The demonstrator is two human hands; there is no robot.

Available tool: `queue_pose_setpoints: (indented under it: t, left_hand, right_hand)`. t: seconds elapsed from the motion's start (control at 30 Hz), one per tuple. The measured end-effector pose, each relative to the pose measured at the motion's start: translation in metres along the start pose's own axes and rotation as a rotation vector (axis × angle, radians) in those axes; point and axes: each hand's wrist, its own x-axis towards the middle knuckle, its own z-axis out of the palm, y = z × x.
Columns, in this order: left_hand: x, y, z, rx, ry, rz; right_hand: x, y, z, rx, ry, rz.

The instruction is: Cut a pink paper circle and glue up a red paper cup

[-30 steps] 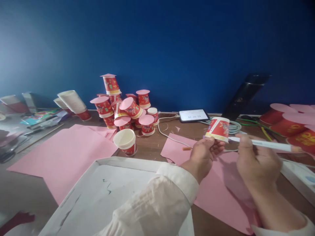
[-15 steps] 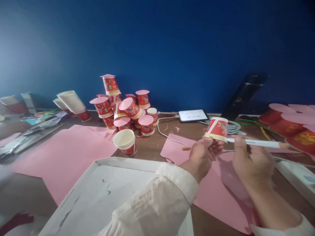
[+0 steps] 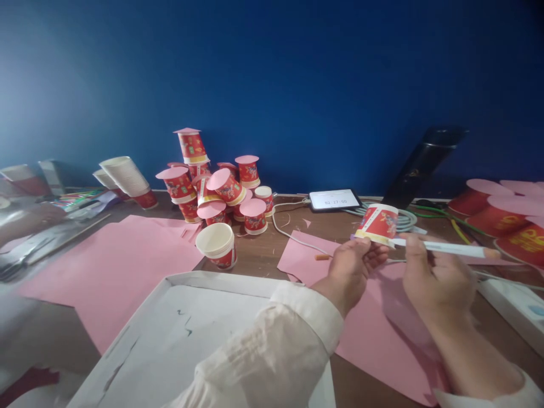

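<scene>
My left hand [image 3: 351, 269] is closed on a red patterned paper cup [image 3: 378, 222] at its lower edge. The cup is upside down and slightly tilted, with a pale yellow band along its rim. In my right hand [image 3: 440, 277], between thumb and fingers, lies a white pen [image 3: 454, 247] with a brownish end. Its tip meets the cup's rim on the right side, though I cannot tell whether it touches. Beneath both hands lies a pink paper sheet [image 3: 374, 334].
Cups topped with pink discs [image 3: 221, 187] are piled by the wall. Near them are a cup stack [image 3: 215, 246], a phone [image 3: 334, 199], a black bottle [image 3: 425, 164], a white box lid [image 3: 191, 277] and a power strip [image 3: 510, 306]. At left, another person's hand [image 3: 25, 221] appears blurred.
The cup in my left hand has shifted slightly right and tilted a little. The pen has barely moved. At far left, the other person's blurred hand has reached further in.
</scene>
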Motion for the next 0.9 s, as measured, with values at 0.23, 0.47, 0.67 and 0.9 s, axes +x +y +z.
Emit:
queue_pose_setpoints:
  t: [0.23,0.47,0.67,0.9]
  left_hand:
    - [0.002,-0.002,-0.003,0.019,-0.025,0.033]
    - [-0.001,0.000,0.000,0.020,-0.006,0.023]
    - [0.002,-0.002,-0.004,0.036,-0.012,0.049]
    - [0.010,-0.007,-0.008,0.233,0.019,0.187]
  right_hand:
    - [0.000,0.001,-0.001,-0.035,-0.023,0.069]
    - [0.000,0.003,0.000,-0.042,0.007,0.028]
    - [0.000,0.000,-0.003,-0.007,-0.062,0.058]
    - [0.004,-0.012,-0.012,0.268,-0.015,0.126]
